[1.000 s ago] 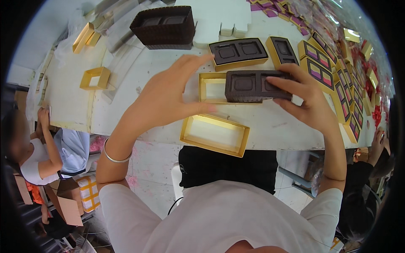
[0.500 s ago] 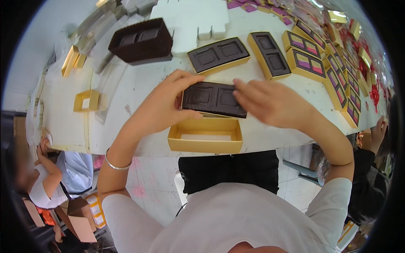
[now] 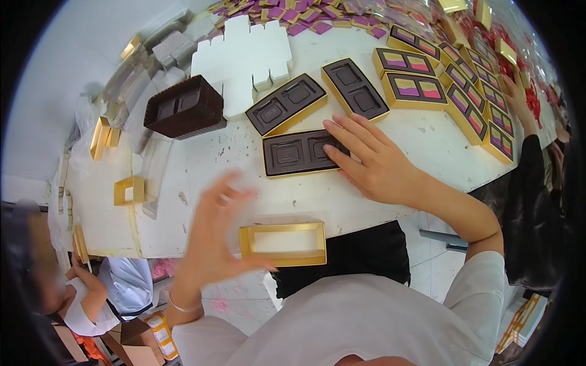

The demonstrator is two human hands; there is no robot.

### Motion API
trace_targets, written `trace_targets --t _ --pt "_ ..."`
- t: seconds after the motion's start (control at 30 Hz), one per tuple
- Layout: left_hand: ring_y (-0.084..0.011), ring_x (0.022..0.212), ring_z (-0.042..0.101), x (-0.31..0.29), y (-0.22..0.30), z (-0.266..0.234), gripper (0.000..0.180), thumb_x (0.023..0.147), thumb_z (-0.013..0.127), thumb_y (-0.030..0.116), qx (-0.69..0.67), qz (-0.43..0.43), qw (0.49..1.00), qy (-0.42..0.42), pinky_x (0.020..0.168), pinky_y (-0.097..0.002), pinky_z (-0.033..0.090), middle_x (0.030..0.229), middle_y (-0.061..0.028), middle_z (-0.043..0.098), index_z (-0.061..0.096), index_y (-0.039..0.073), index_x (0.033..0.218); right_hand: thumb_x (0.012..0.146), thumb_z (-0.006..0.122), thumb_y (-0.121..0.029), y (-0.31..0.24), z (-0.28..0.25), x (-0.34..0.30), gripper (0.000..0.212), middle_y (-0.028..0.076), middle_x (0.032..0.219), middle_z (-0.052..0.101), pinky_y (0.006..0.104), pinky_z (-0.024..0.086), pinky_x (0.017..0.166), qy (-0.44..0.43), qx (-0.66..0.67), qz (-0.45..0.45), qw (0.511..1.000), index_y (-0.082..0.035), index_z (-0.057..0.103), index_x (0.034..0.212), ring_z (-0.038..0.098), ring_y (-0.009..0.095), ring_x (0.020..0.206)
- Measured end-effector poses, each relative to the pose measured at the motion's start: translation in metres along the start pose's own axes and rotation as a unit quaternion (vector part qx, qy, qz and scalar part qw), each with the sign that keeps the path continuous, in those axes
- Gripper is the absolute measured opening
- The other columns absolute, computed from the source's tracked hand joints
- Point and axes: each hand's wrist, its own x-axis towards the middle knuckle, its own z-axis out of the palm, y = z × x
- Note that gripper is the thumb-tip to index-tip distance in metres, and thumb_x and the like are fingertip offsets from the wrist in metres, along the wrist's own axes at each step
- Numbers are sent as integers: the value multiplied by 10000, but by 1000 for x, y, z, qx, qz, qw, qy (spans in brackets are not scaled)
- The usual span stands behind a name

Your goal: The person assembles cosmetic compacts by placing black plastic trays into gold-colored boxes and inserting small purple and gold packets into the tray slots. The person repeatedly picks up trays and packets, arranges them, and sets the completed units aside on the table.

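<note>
My right hand (image 3: 381, 165) lies with fingers stretched over the right end of a gold box with a dark brown two-hollow tray (image 3: 285, 157) in it, partly covering that end. My left hand (image 3: 213, 232) is smeared by motion but shows thumb and fingers apart, holding nothing. It hangs at the left side of an open gold box base (image 3: 282, 259), near the table's front edge; whether the thumb touches it I cannot tell. Two more gold boxes with brown trays, one slanted (image 3: 285, 105) and one beyond my right fingertips (image 3: 354, 88), lie just behind.
A stack of brown trays (image 3: 186, 108) stands at the left, beside white cut card (image 3: 244, 58). Filled gold boxes (image 3: 417, 91) crowd the right, and purple-and-gold squares (image 3: 299, 12) the back. A small gold box (image 3: 129, 191) sits left. Other people work at both sides.
The tray once between both hands now sits in a gold box farther back on the table. My left hand has let go and drawn toward me. My head view has shifted.
</note>
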Motion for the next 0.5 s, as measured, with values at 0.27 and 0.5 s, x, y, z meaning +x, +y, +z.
trace_targets --t 0.27,0.5 --pt "-287 958 508 9 -7 43 220 838 610 136 44 -19 998 -48 827 -360 419 1076 -101 555 628 76 1049 777 667 -145 38 -15 16 324 178 1241 509 422 342 1044 -34 -23 80 996 33 602 1040 454 321 1211" --pt "-283 913 526 43 -6 57 300 813 656 262 73 -38 990 117 771 -386 403 994 -97 570 609 54 1024 801 629 -117 11 -16 115 211 114 936 586 406 486 756 112 158 13 981 -17 565 976 570 320 900"
